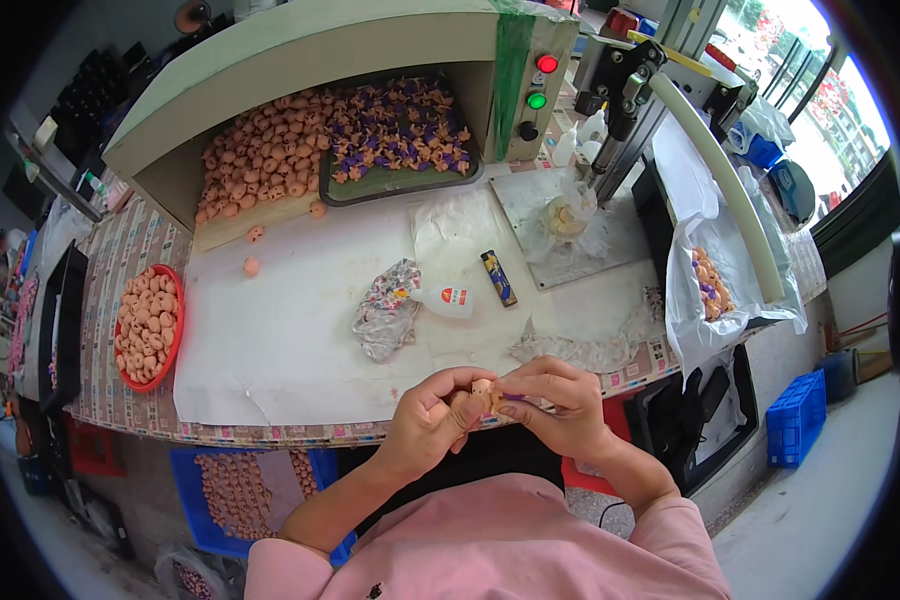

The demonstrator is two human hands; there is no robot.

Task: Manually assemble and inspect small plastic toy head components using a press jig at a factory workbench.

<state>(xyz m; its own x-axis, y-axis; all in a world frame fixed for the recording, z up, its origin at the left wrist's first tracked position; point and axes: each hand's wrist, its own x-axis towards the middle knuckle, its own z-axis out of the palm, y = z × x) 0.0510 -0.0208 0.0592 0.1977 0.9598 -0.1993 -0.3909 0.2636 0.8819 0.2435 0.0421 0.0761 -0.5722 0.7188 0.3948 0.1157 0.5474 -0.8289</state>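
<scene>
Just over the table's front edge, my left hand pinches a small pinkish doll head between thumb and fingers. My right hand is closed on a tiny doll body with a bit of purple, pressed against the head. My fingers cover most of both parts. Beyond my hands lies a white squeeze bottle with a red label, its yellowish tip on a crumpled patterned wrapper. A dark blue and yellow slim pack lies to the right of the bottle.
Inside the open-fronted machine are piled doll heads and a black tray of purple-and-peach bodies. A red basket of heads stands left. A press and a lined box stand right; crumpled plastic lies near my right hand.
</scene>
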